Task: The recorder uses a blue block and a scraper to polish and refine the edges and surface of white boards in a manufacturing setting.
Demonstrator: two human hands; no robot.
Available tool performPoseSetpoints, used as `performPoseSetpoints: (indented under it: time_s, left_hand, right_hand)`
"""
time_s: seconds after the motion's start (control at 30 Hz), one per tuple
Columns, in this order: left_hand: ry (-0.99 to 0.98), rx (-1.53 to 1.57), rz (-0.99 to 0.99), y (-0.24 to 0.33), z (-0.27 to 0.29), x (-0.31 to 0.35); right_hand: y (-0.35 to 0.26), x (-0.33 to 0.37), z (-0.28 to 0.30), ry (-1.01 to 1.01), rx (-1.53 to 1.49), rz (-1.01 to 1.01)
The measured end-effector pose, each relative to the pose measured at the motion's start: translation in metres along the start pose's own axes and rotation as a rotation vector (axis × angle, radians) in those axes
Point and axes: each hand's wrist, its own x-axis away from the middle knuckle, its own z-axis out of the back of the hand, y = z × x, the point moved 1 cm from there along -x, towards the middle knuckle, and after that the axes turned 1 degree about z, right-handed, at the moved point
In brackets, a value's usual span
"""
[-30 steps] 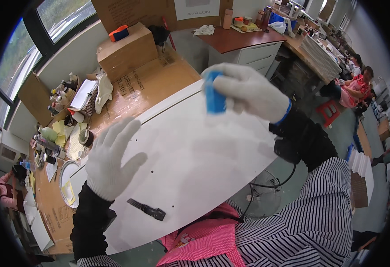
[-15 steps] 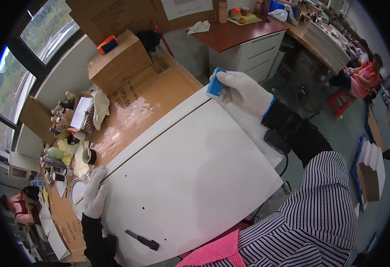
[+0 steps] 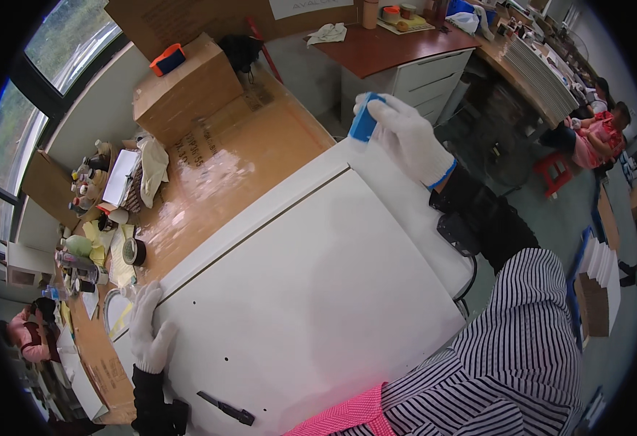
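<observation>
A white panel (image 3: 311, 254) lies before me, with a dark groove along its far side and a few small dark holes. My right hand (image 3: 410, 142), in a white knit glove, is closed on a blue sponge-like block (image 3: 365, 120) at the panel's far right corner. Whether the block touches the surface I cannot tell. In a matching glove, my left hand (image 3: 149, 330) rests with fingers stretched along the panel's left edge. Near the panel's front edge lies a black utility knife (image 3: 225, 408).
Brown cardboard (image 3: 209, 171) covers the bench beyond, bearing a cardboard box (image 3: 187, 91). Bottles (image 3: 89, 182) and a small dark-sided pot (image 3: 134, 251) stand at left. A red-topped cabinet (image 3: 398, 51) stands behind. Co-workers (image 3: 602, 138) sit at far right and left.
My right hand has moved the blue block slightly away and to the right, turning it. My left hand stays at the panel's left edge. The whole view has shifted a little.
</observation>
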Motion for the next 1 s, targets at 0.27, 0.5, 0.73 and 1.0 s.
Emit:
performPoseSetpoints:
  time_s: [0.27, 0.5, 0.73, 1.0]
  left_hand:
    - [0.007, 0.055, -0.031, -0.001, -0.001, 0.001]
    - [-0.001, -0.013, 0.002, 0.007, 0.003, 0.001]
    - [-0.016, -0.023, 0.01, 0.011, 0.003, 0.0]
    - [-0.018, -0.046, 0.005, 0.014, 0.004, -0.001]
  right_hand:
    - [0.005, 0.025, 0.001, -0.088, 0.577, 0.113]
    - [0.009, 0.02, 0.003, -0.134, 0.634, 0.205]
    - [0.011, 0.022, -0.002, -0.149, 0.711, 0.156]
    - [0.011, 0.023, 0.0, -0.067, 0.672, 0.169]
